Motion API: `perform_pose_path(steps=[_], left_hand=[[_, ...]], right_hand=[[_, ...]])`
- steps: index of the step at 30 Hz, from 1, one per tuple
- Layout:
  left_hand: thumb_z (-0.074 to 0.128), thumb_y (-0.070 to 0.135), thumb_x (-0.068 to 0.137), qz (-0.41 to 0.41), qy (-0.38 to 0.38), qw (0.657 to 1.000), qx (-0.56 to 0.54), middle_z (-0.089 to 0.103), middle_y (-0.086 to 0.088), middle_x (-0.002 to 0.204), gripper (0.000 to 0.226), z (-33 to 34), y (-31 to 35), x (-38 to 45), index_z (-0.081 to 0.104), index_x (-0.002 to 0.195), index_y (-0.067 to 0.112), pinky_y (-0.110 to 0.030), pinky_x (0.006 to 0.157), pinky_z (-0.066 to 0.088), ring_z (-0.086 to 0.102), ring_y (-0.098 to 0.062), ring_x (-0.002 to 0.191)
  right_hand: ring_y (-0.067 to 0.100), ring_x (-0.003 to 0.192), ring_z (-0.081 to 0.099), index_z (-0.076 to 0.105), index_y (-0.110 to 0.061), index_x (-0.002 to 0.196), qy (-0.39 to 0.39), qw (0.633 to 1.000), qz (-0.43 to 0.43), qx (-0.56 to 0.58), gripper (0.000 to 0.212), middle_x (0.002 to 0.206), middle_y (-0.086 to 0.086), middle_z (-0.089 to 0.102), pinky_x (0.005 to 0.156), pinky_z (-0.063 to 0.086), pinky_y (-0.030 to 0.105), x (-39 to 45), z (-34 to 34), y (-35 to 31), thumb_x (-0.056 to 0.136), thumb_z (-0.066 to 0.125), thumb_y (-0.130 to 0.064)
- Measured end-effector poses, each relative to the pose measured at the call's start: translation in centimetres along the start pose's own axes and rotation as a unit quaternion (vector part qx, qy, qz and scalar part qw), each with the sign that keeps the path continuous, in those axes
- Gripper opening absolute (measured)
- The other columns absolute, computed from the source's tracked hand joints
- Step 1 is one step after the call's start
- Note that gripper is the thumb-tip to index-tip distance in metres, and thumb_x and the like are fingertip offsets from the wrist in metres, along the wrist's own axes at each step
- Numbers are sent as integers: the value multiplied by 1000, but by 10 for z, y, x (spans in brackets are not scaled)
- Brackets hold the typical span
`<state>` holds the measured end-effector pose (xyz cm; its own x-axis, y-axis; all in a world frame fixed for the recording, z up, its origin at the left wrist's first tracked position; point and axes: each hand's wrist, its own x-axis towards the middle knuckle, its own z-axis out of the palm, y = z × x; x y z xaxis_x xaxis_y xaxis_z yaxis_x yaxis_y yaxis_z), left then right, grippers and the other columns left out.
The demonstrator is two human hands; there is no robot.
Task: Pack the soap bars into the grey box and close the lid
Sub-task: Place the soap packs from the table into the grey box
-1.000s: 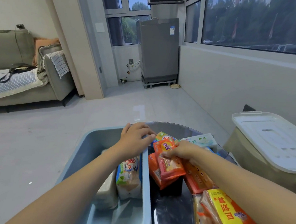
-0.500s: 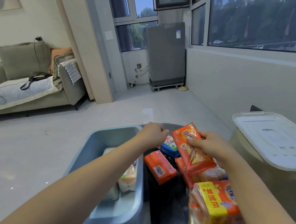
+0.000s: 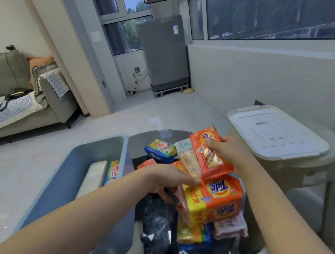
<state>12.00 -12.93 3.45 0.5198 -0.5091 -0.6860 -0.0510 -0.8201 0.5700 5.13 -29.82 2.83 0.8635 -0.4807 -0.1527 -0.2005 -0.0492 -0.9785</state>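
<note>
While the grey box (image 3: 65, 181) sits open at the left edge of the round glass table (image 3: 141, 143), we see two packs already inside it: a pale bar (image 3: 92, 178) and, against the right wall, a colourful pack (image 3: 113, 171). Our right hand (image 3: 225, 150) is closed on an orange soap pack (image 3: 210, 151), held tilted above the pile. Our left hand (image 3: 169, 179) reaches in under it with fingers partly open, touching the lower end of a pale clear-wrapped pack (image 3: 188, 160); grip on it unclear. Below sits an orange-and-yellow Tide multipack (image 3: 215, 197), stacked on more packs. A blue-and-green pack (image 3: 161, 150) lies further back on the table. To the right, apart from the table, stands a beige bin with a white lid (image 3: 277, 132). Sofa (image 3: 16, 96) far left.
</note>
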Motion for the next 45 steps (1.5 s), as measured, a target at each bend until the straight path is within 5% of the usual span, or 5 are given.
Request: perform_pose_path(steps=[10, 16, 22, 32, 45], left_hand=[[65, 29, 85, 43, 38, 997, -53, 74, 1, 86, 16, 11, -2, -2, 69, 96, 17, -31, 66, 61, 72, -12, 70], [64, 35, 85, -4, 83, 993, -85, 69, -6, 111, 34, 2, -3, -2, 61, 111, 14, -36, 81, 58, 68, -21, 97], [48, 46, 90, -101, 378, 912, -126, 48, -15, 136, 60, -9, -11, 37, 41, 135, 9, -37, 103, 40, 46, -30, 124], [61, 47, 82, -119, 463, 840, -255, 25, -17, 149, 76, 7, -44, 81, 24, 146, 23, -51, 112, 26, 26, -38, 136], [80, 32, 60, -126, 460, 843, -250, 60, -16, 114, 65, -9, -55, 86, 52, 113, 7, -32, 75, 50, 58, -32, 102]], right_hand=[[22, 60, 70, 63, -13, 85, 22, 998, 38, 47, 20, 73, 7, 72, 61, 55, 32, -14, -13, 10, 80, 68, -31], [26, 66, 72, 66, -10, 93, 2, 996, 44, 73, 25, 81, 11, 75, 63, 58, 35, -16, -3, 13, 79, 69, -31], [21, 57, 70, 65, -13, 94, 11, 995, 48, 88, 24, 77, 7, 73, 51, 50, 26, -12, 17, 13, 80, 67, -33], [18, 56, 70, 64, -19, 89, -6, 997, 44, 64, 22, 75, 3, 73, 50, 49, 24, -4, 21, 16, 81, 64, -40], [16, 53, 69, 62, -18, 90, -18, 997, 53, 55, 25, 75, 2, 72, 49, 50, 24, 2, 23, 16, 81, 65, -40]])
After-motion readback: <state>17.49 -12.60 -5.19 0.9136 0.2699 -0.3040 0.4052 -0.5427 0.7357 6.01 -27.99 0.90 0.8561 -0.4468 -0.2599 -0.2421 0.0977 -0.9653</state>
